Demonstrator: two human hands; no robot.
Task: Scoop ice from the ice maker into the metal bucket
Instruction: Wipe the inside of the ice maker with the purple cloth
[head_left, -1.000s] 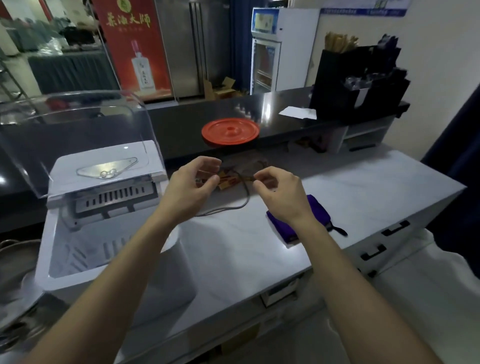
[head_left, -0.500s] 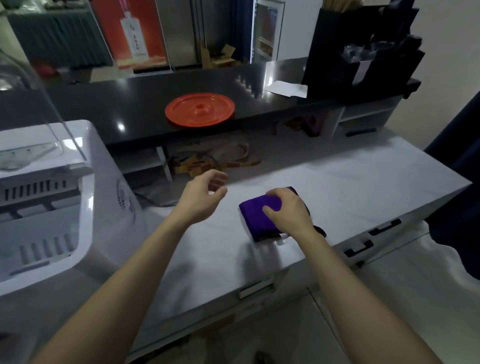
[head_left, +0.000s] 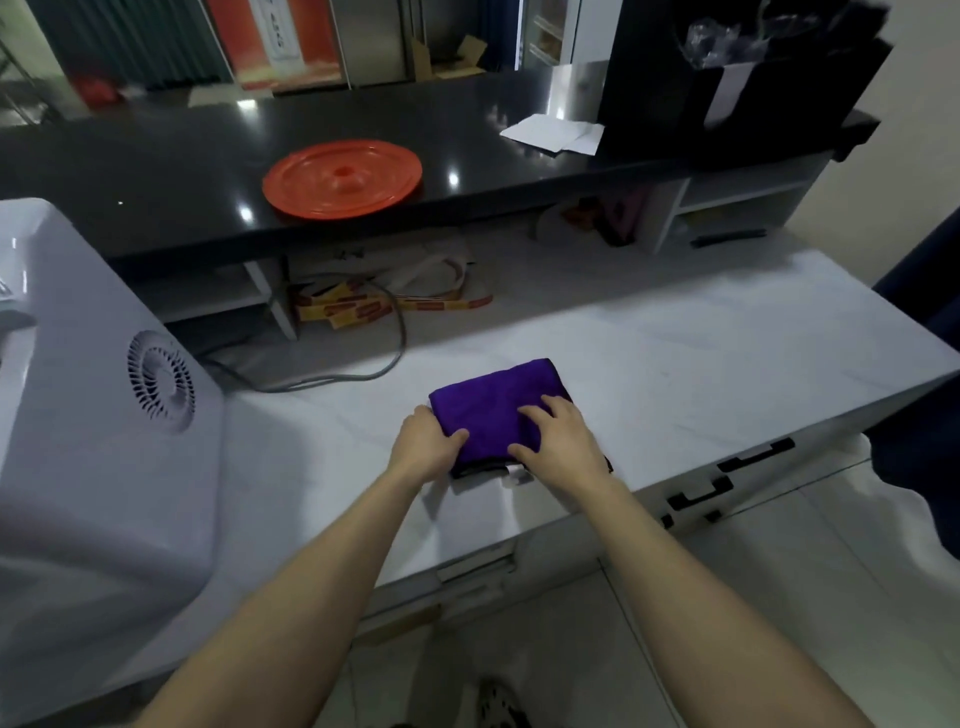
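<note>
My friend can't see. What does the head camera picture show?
A left hand grips the edge of a folded purple cloth on a white counter, and a right hand rests on top. An ice maker stands at the left.

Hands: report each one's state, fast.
Left hand: closed on the purple cloth, thumb on top of its left edge.
Right hand: open, fingers pressing on the cloth.
</note>
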